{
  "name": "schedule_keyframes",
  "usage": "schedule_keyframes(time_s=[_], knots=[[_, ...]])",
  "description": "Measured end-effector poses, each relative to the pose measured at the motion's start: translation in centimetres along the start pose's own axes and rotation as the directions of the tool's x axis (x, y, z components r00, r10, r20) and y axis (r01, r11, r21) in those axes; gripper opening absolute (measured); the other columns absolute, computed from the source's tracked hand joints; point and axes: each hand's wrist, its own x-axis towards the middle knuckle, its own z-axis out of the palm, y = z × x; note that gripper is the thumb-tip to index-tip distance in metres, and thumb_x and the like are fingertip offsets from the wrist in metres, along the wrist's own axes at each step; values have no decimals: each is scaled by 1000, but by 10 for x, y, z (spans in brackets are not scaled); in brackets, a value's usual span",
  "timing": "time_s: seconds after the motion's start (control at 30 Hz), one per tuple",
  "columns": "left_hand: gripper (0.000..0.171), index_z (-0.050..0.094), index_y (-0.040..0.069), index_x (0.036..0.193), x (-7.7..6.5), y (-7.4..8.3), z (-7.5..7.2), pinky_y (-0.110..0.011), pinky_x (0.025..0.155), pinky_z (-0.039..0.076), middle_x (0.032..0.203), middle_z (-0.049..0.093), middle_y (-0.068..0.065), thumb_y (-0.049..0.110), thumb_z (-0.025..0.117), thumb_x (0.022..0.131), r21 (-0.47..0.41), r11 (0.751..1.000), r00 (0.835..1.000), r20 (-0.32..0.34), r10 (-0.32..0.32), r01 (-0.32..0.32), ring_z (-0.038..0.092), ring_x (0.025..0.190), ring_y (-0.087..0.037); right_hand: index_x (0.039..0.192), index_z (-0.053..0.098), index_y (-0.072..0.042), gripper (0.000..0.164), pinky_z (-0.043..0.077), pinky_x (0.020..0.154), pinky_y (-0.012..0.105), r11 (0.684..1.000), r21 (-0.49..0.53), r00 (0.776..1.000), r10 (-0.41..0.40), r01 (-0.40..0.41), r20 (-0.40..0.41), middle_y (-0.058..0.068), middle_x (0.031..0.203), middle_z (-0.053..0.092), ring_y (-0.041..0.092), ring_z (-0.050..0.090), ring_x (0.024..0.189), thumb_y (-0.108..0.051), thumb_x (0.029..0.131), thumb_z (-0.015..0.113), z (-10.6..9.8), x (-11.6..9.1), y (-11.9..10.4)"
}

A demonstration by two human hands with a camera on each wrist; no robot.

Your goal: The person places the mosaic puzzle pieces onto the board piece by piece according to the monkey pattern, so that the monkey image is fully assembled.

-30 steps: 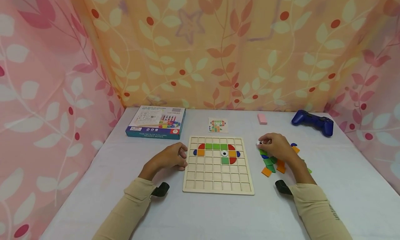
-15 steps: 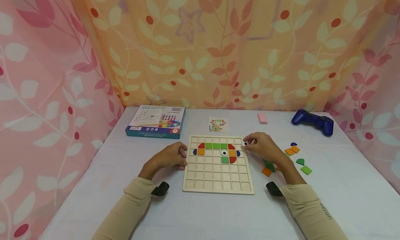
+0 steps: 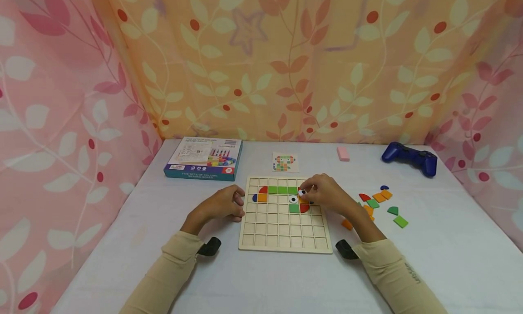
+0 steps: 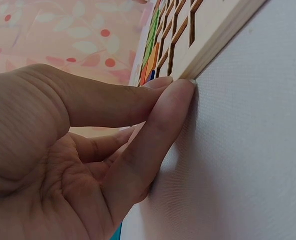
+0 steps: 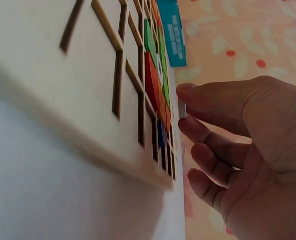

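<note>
My right hand (image 3: pixel 327 193) pinches a white eye disc (image 3: pixel 302 193) with a black centre, above the upper right of the wooden grid board (image 3: pixel 282 250). In the right wrist view, the disc (image 5: pixel 182 109) stands edge-on between thumb and fingertip, apart from the board. Another eye disc (image 3: pixel 293 199) lies in a cell, among green tiles (image 3: pixel 278 190), an orange tile (image 3: pixel 263 198) and red rounded pieces (image 3: pixel 304 208). Bent, my left hand (image 3: pixel 222 203) holds the board's left edge; the left wrist view shows thumb and finger at that rim (image 4: pixel 187 70). My right hand covers part of the pattern.
Loose orange, green, red and blue pieces (image 3: pixel 372 203) lie right of the board. Behind it are a small pattern card (image 3: pixel 285 162) and a pink block (image 3: pixel 343 154). A cardboard box (image 3: pixel 204 159) stands at back left, a blue game controller (image 3: pixel 408 159) at back right.
My right hand has moved left from the loose pieces to above the board, carrying the eye disc. My left hand has stayed at the board's left edge.
</note>
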Motion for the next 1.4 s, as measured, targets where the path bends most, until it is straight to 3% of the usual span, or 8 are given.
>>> schedule_keyframes(time_s=[0.6,0.77,1.1,1.4], knots=[[58,52,-2,143,0,-2,-1,-27,76,62,115,60,-14,0,77,91,13,1000,1000,1,7,-7,65,83,-18,115,81,-9,24,49,98,43,989,-75,990,-121,126,71,-2,103,74,22,55,106,-21,94,82,30,22,-46],[58,52,-2,143,2,-2,-1,-26,76,62,115,60,-14,1,77,91,11,1000,1000,1,3,-3,65,84,-18,112,82,-9,21,48,96,42,983,-90,984,-156,163,81,-2,102,74,20,56,104,-19,94,82,38,27,-51],[58,51,-1,143,3,-2,0,-25,75,62,115,59,-14,0,77,91,-9,1000,1000,6,-7,7,66,83,-18,109,81,-9,18,46,83,35,985,-95,987,-135,142,84,-2,92,68,20,51,95,-15,92,82,45,30,-55],[58,52,-1,143,3,-4,0,-26,76,62,114,60,-14,1,77,91,7,1000,1000,2,1,-1,65,83,-18,110,79,-8,19,49,82,34,984,-78,985,-157,163,73,-3,89,68,19,55,93,-10,91,81,46,29,-58]])
